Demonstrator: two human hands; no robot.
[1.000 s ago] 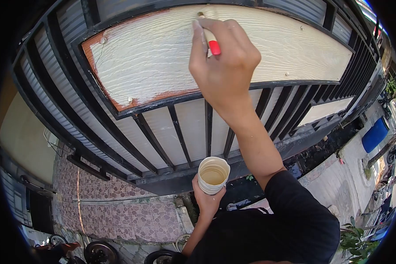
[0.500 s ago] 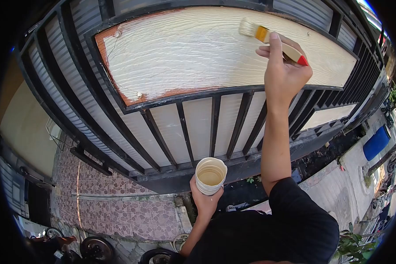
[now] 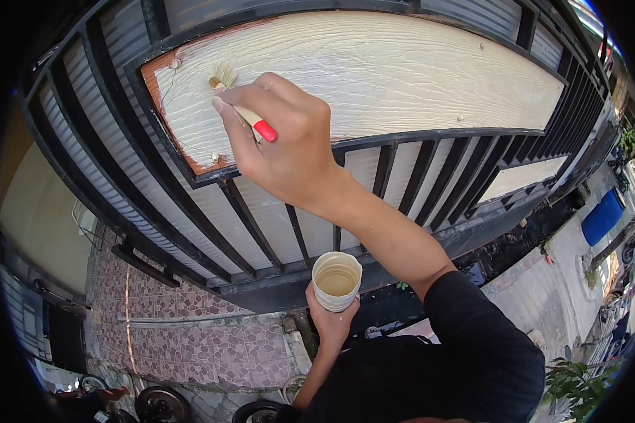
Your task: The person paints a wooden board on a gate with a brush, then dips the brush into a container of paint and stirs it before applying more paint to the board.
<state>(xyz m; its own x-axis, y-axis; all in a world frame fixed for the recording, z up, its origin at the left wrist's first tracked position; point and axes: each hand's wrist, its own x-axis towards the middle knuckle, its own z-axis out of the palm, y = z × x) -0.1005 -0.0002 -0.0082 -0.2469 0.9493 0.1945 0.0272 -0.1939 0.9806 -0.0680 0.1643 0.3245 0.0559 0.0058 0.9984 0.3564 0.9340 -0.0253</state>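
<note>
My right hand (image 3: 286, 137) is closed round the wooden handle of a paintbrush (image 3: 264, 131) with a red tip. The pale bristles lie against the left part of a long wood-grained panel (image 3: 402, 77). Cream paint covers most of this panel, and reddish brown shows along its left end and parts of the edges. Lower down, my left hand (image 3: 331, 324) grips a white ribbed cup (image 3: 336, 303) from below, its fingers partly hidden behind it. Cream liquid is inside the cup, which is upright below the fence bars.
Black metal fence bars (image 3: 243, 229) surround the panel. Patterned tiles (image 3: 212, 352) cover the ground at lower left, with wheels (image 3: 162, 405) below. A dark ditch (image 3: 501, 243) runs under the fence. A blue barrel (image 3: 603, 217) and a plant (image 3: 578, 384) are at right.
My right hand has swept the brush from the panel's upper right-middle to its left part. My left hand and the cup have hardly moved. The view has shifted slightly.
</note>
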